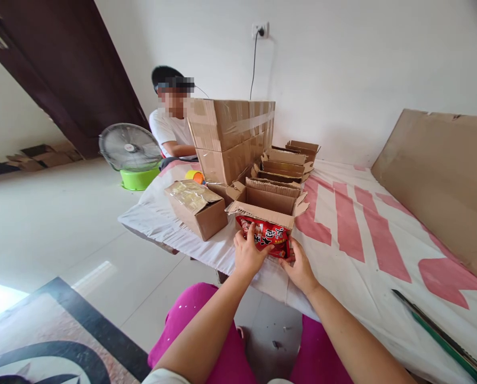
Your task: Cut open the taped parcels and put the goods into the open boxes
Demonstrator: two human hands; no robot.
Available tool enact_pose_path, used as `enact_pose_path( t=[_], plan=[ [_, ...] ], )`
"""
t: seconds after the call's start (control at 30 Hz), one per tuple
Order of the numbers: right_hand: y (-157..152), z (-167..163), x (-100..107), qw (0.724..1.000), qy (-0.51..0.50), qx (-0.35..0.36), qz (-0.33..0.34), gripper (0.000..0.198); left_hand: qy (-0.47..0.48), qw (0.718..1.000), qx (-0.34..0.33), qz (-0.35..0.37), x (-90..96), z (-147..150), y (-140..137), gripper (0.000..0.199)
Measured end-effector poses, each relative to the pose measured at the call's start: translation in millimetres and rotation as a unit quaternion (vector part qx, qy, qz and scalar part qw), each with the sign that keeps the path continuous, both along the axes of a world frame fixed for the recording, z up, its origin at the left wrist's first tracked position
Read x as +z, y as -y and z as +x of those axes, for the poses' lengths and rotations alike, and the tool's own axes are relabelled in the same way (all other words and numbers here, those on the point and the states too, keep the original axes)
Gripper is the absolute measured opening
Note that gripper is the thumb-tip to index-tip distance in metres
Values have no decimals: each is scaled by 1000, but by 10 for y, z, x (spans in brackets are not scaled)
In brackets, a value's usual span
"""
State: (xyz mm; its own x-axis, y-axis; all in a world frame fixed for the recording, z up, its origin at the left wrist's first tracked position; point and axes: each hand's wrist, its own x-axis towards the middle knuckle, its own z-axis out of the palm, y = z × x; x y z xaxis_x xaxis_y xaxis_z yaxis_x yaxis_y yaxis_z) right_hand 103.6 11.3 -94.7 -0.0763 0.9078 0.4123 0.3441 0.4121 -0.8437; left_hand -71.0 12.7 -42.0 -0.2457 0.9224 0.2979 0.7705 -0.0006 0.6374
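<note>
A red printed packet (276,238) with large white and black characters is held in front of an open cardboard box (264,212). My left hand (249,253) grips the packet's left and lower side, fingers over its face. At the lower right corner, my right hand (300,266) has its fingers closed on the packet's edge. The box stands with its flaps up, and its front wall is partly hidden behind the packet. Just left of it sits a closed box (198,208) with shiny tape across its top.
Several open boxes (288,162) line up behind the nearest one. Taped cartons (232,136) are stacked at the back left, a person (172,128) beside them. A fan (130,149) stands on the floor. A large cardboard sheet (442,181) leans at right, near a long dark-and-green object (442,333).
</note>
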Motion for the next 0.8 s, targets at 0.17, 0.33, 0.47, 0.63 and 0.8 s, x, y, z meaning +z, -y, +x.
enact_pose_path(
  t=[0.17, 0.33, 0.47, 0.63, 0.8],
  plan=[
    [1, -10, -14, 1000, 14, -1, 9, 72, -19, 999, 11, -30, 90, 52, -96, 86],
    [4, 22, -83, 998, -23, -34, -54, 57, -18, 998, 6, -54, 172, 79, -147, 91],
    [-298, 338, -34, 987, -22, -81, -139, 42, -15, 999, 1, -40, 131, 20, -150, 89],
    [-1352, 999, 205, 971, 31, -175, -163, 34, 5, 1000, -21, -5, -48, -130, -207, 82],
    [-2678, 1347, 454, 957, 74, -238, -150, 31, 28, 998, 4, 48, -371, -229, -241, 74]
  ],
)
